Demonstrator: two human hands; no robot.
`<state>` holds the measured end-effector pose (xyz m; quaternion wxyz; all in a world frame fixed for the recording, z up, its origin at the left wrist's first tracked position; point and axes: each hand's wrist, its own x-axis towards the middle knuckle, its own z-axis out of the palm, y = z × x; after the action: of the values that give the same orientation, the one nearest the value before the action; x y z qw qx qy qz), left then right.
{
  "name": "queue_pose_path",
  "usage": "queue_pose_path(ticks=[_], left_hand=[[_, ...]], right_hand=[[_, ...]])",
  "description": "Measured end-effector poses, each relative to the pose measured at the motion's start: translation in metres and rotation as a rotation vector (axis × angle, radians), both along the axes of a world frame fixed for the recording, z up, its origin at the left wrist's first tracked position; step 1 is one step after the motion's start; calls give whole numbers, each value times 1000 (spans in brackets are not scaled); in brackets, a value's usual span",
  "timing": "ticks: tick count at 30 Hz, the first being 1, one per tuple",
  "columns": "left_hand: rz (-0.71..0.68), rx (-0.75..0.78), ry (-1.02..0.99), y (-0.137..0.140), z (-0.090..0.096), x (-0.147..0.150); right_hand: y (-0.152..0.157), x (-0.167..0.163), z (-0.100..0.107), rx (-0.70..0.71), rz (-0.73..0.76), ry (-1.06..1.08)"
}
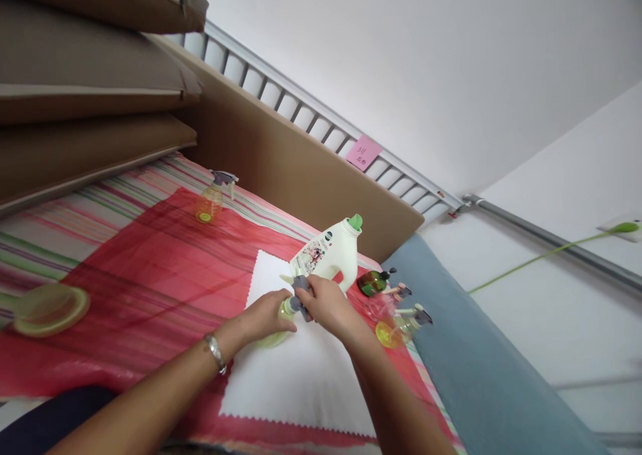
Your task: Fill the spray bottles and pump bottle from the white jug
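Note:
A yellowish spray bottle (273,340) is between my hands over a white cloth (301,388) with zigzag edges. My left hand (265,318) wraps round the bottle near its neck. At the bottle's top, my right hand (326,301) is closed on the grey trigger spray head (301,284). Whether the head is screwed on tight I cannot tell. Just beyond my hands stands a white jug (324,251) with a green cap and a floral label. Its lower part is partly hidden by my right hand.
Another spray bottle (209,201) stands far left on the red sheet (165,267). To the right are a dark green pump bottle (372,282), a pink spray bottle (384,304) and a yellow one (401,328). A round pale-green item (53,309) lies left. A brown board (281,167) borders the back.

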<state>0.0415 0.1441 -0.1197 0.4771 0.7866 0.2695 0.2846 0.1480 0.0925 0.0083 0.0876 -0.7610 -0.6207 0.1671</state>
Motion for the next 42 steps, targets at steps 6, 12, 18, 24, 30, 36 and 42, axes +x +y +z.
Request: queue_pose_path(ticks=[6, 12, 18, 24, 30, 36, 42], left_hand=[[-25, -7, -5, 1, -3, 2], [-8, -13, 10, 2, -7, 2], [-18, -2, -10, 3, -10, 3], [18, 4, -79, -2, -1, 1], [161, 23, -139, -8, 2, 4], [-128, -44, -243, 1, 6, -2], [28, -109, -189, -3, -1, 4]], right_hand=[[6, 1, 0, -83, -3, 45], [16, 10, -6, -162, -32, 123], [17, 15, -9, -189, -46, 181], [12, 12, -7, -179, -51, 207], [11, 16, -12, -156, -36, 214], [10, 16, -12, -165, -40, 216], [10, 15, -11, -159, -30, 198]])
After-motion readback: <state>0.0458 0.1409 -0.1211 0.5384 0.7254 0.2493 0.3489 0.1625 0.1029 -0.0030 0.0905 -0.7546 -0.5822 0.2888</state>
